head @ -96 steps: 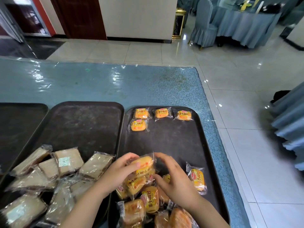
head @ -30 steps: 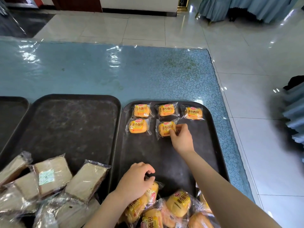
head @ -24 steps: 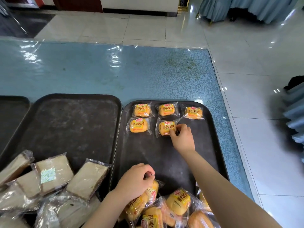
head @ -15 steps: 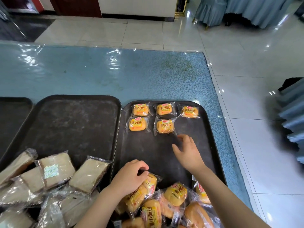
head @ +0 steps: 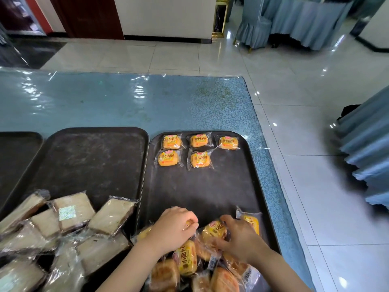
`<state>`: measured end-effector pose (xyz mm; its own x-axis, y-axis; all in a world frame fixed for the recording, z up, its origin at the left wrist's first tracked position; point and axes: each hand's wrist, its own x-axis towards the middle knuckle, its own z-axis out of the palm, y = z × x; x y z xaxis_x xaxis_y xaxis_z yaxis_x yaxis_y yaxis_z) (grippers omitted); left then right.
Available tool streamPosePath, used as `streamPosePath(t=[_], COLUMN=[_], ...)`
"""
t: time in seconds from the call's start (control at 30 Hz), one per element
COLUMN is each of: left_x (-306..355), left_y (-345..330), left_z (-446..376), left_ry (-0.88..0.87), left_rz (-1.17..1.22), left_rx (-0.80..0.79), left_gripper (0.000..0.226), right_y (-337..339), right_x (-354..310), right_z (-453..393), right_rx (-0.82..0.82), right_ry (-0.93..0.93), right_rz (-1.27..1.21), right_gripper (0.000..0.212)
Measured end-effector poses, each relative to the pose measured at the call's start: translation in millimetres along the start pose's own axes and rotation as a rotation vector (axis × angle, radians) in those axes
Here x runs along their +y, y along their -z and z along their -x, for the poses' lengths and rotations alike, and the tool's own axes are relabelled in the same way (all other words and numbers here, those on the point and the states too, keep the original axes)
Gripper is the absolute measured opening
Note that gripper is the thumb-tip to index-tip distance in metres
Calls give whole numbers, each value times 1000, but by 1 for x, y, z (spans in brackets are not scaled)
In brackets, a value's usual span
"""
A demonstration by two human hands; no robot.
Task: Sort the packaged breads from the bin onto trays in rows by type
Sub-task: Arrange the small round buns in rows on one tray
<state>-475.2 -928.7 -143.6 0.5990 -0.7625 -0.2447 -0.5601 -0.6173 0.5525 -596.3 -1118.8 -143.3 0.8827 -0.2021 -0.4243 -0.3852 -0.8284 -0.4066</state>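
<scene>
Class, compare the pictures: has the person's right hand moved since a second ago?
Yes. The right hand has drawn back from the second row of buns to the pile at the tray's near end.

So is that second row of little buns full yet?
Not yet: the second row has two buns, the back row three.

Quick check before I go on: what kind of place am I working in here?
Likely a banquet or restaurant hall: draped round table and covered chair on glossy tiled floor, and a long blue-clothed table holding black serving trays.
</scene>
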Motion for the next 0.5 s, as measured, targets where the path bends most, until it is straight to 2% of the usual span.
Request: streamPosePath(t=[0.13, 0.27, 0.33, 0.43, 0.5], left_x=[17, 29, 35, 47, 52], left_y=[-7, -5, -1, 2, 2], left_z=[8, 16, 19, 22, 21], left_ry=[52, 88, 107, 176, 215], left_rz=[-103, -49, 151, 590, 798], left_rx=[-83, 16, 55, 98, 130], left_gripper=[40, 45, 46, 48, 47], right_y=[-1, -6, -10, -12, -13], right_x=[-11, -14, -16, -25, -30], right_z=[5, 10, 13, 21, 23], right_rx=[128, 341, 475, 667, 708], right_ry=[15, 50, 49, 54, 96], right_rz=[-68, -177, -270, -289, -283], right_gripper=[74, 79, 80, 73, 66])
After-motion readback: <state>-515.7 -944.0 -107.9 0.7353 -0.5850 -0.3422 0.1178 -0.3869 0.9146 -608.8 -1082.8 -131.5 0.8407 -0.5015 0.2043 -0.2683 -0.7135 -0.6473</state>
